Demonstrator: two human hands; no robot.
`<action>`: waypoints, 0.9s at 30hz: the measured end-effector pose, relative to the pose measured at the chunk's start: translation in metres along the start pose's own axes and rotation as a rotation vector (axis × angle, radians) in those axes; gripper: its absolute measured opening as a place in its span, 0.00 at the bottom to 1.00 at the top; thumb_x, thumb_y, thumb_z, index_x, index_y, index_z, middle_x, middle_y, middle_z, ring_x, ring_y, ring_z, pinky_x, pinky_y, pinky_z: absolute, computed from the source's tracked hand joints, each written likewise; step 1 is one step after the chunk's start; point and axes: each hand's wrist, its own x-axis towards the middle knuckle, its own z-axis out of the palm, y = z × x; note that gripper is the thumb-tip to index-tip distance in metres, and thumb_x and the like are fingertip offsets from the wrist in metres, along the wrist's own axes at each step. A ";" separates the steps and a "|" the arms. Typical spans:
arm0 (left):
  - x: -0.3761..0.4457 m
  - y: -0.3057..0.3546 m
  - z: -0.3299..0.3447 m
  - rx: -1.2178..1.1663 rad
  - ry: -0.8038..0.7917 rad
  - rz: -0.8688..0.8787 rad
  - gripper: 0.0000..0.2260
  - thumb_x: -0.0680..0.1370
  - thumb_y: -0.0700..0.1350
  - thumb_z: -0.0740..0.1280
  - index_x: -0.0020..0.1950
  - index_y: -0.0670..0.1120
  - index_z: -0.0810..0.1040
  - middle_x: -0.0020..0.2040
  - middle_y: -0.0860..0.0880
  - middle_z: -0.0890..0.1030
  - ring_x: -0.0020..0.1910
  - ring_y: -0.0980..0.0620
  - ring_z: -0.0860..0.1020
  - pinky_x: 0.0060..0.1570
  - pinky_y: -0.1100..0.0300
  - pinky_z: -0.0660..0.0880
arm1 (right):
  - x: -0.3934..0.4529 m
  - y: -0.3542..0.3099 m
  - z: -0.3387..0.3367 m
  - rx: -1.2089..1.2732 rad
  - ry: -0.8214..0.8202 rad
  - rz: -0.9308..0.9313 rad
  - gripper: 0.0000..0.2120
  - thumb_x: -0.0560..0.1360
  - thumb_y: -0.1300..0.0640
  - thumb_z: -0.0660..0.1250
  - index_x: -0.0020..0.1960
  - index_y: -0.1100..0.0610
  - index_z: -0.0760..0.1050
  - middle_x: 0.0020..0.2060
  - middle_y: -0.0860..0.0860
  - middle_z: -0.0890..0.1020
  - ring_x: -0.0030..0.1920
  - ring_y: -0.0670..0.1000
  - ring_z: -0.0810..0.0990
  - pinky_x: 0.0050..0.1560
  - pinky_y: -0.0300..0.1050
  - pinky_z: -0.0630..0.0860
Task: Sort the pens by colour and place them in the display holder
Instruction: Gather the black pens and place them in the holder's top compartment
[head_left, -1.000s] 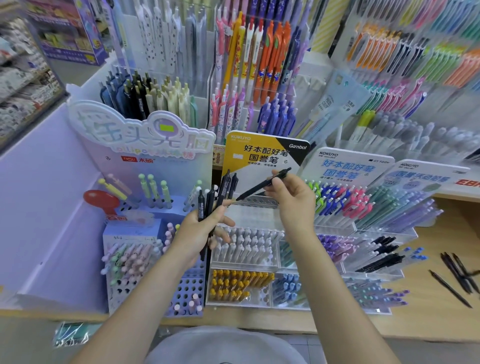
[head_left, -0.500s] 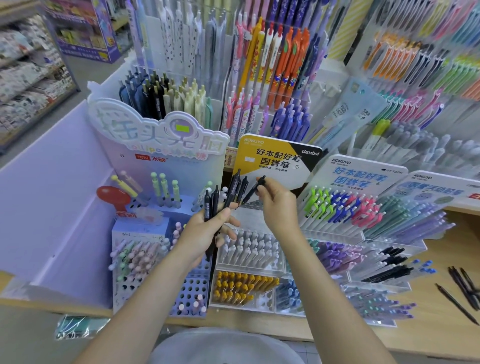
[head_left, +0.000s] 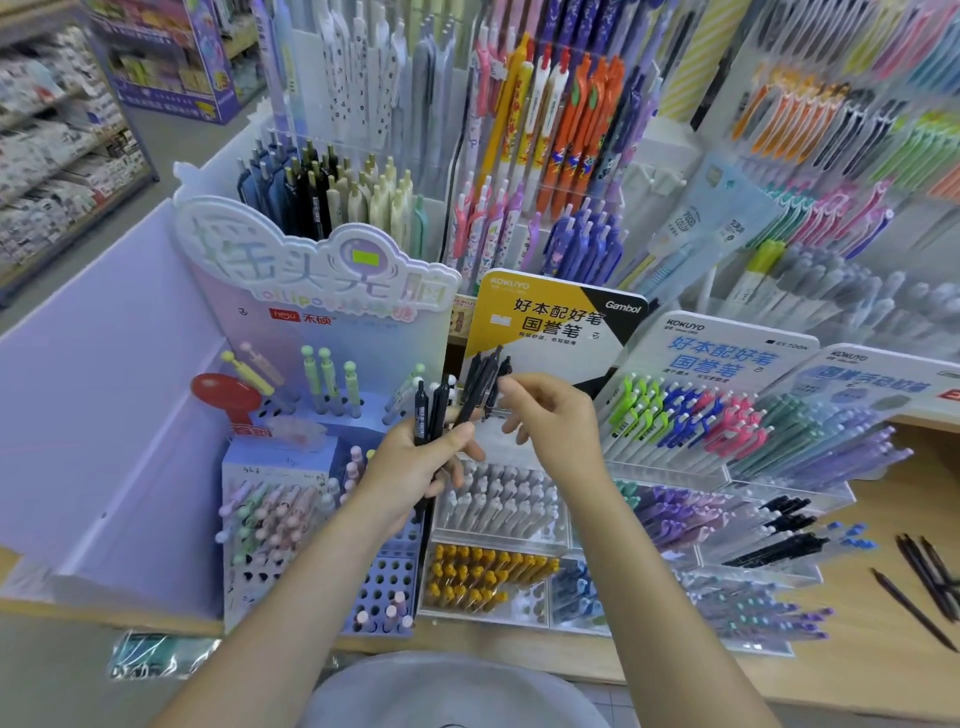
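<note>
About five black pens (head_left: 435, 410) are gripped by the left hand (head_left: 415, 462); one is pinched by the right hand (head_left: 550, 421).

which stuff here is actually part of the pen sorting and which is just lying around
In the job:
- black pens gripped in the left hand
- right hand at the black pens in the holder
- loose dark pens on the counter

Lying about:
- red lollipop display piece
- plastic packet
- yellow Kokuyo sign

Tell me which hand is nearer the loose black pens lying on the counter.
Right. The right hand is mid-frame, well left of the loose black pens; the left hand, gripping a bundle of black pens, is farther left.
</note>
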 end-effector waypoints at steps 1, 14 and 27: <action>0.001 -0.001 0.003 0.018 0.007 -0.006 0.08 0.80 0.44 0.68 0.59 0.48 0.81 0.40 0.46 0.84 0.30 0.50 0.74 0.24 0.64 0.64 | -0.004 -0.005 -0.001 0.074 -0.035 0.017 0.08 0.77 0.53 0.70 0.49 0.57 0.83 0.34 0.53 0.84 0.30 0.47 0.77 0.34 0.44 0.76; 0.011 -0.004 0.014 0.110 -0.044 -0.061 0.11 0.84 0.48 0.60 0.61 0.47 0.78 0.44 0.45 0.82 0.30 0.54 0.75 0.26 0.64 0.64 | 0.001 0.002 -0.033 0.209 0.259 -0.053 0.10 0.80 0.63 0.63 0.55 0.50 0.77 0.46 0.53 0.85 0.45 0.53 0.85 0.47 0.47 0.82; 0.009 0.001 0.008 0.132 -0.058 -0.029 0.09 0.83 0.50 0.62 0.61 0.51 0.78 0.32 0.48 0.75 0.24 0.53 0.65 0.25 0.62 0.62 | 0.022 0.026 -0.012 -0.160 0.176 -0.185 0.10 0.79 0.61 0.65 0.58 0.53 0.78 0.45 0.50 0.85 0.46 0.49 0.84 0.51 0.55 0.80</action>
